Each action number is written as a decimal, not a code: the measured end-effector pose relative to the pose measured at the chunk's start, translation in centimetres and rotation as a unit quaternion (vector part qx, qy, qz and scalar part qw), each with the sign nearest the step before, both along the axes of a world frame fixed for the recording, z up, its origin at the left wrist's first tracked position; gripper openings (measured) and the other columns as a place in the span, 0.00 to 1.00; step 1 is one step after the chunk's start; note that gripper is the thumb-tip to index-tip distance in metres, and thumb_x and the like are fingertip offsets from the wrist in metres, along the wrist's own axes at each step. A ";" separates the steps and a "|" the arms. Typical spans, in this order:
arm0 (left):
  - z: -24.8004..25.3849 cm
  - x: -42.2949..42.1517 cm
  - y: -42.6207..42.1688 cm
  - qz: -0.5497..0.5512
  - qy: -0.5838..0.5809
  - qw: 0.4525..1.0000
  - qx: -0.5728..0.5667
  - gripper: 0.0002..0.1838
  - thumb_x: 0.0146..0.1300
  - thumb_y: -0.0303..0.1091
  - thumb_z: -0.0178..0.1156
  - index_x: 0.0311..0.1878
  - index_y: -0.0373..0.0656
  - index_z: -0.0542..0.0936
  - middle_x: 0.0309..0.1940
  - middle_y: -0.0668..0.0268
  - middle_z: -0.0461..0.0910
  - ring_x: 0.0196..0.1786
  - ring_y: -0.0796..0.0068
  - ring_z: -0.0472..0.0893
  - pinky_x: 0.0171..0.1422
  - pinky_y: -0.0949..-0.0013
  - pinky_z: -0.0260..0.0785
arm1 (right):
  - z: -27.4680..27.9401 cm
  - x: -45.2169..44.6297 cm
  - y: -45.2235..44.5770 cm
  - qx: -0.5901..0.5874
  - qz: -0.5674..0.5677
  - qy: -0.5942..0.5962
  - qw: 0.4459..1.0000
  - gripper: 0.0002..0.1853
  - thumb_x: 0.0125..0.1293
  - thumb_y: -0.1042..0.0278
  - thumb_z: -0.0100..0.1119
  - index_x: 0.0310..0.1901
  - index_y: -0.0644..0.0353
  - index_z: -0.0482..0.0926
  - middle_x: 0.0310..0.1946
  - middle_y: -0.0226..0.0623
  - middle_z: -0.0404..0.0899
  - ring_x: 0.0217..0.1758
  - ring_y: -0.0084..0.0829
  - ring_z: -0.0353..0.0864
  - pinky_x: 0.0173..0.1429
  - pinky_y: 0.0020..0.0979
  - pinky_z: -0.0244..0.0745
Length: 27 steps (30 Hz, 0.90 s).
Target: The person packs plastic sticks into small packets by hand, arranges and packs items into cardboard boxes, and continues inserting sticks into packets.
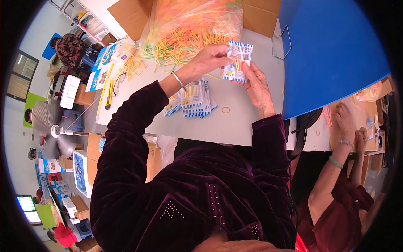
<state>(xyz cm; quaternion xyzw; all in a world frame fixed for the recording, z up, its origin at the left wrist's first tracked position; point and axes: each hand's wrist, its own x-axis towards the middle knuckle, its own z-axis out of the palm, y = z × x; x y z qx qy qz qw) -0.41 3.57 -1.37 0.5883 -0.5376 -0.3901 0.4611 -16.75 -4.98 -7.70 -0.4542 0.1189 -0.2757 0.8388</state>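
With the packet as the clock's centre and twelve straight ahead of the worker, a yellow knife [109,95] lies on the table [201,129] between eight and nine, glasses [119,82] just beside it. Loose sticks [134,64] lie at nine; a bigger heap [180,45] of yellow, orange and green ones spreads between nine and ten, by a clear bag [197,17] near half past ten. A stack [194,96] of blue-striped packets lies near eight. The left hand [215,59], bangle [179,81] at the wrist, is closed in a pinch on the packet's left edge. A tan band [226,110] lies just past six. The packet [238,62] is held over the table, a few sticks showing through its front; I can't tell whether it's sealed. The right hand [257,83] grips its right side, thumb in front, fingers partly hidden behind. A blue panel [331,54] fills three o'clock; past it, at four, is another person's hand [344,119].
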 end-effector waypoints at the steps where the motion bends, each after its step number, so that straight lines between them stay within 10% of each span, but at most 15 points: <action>1: -0.1 0.1 -0.1 0.012 -0.012 1.000 0.022 0.10 0.60 0.27 0.56 0.44 0.36 0.76 0.36 0.68 0.78 0.42 0.81 0.75 0.48 0.76 0.68 | -0.1 0.0 -0.1 -0.024 -0.006 0.015 1.000 0.17 0.66 0.61 0.54 0.51 0.62 0.73 0.43 0.31 0.78 0.41 0.20 0.77 0.44 0.25 0.74; 27: -1.4 -1.2 -0.2 0.024 -0.021 0.998 -0.048 0.22 0.57 0.24 0.55 0.54 0.33 0.65 0.42 0.61 0.76 0.45 0.76 0.76 0.50 0.72 0.70 | -0.5 0.2 -0.1 -0.115 -0.008 0.093 0.989 0.13 0.61 0.65 0.61 0.44 0.61 0.78 0.35 0.28 0.79 0.34 0.16 0.75 0.39 0.21 0.70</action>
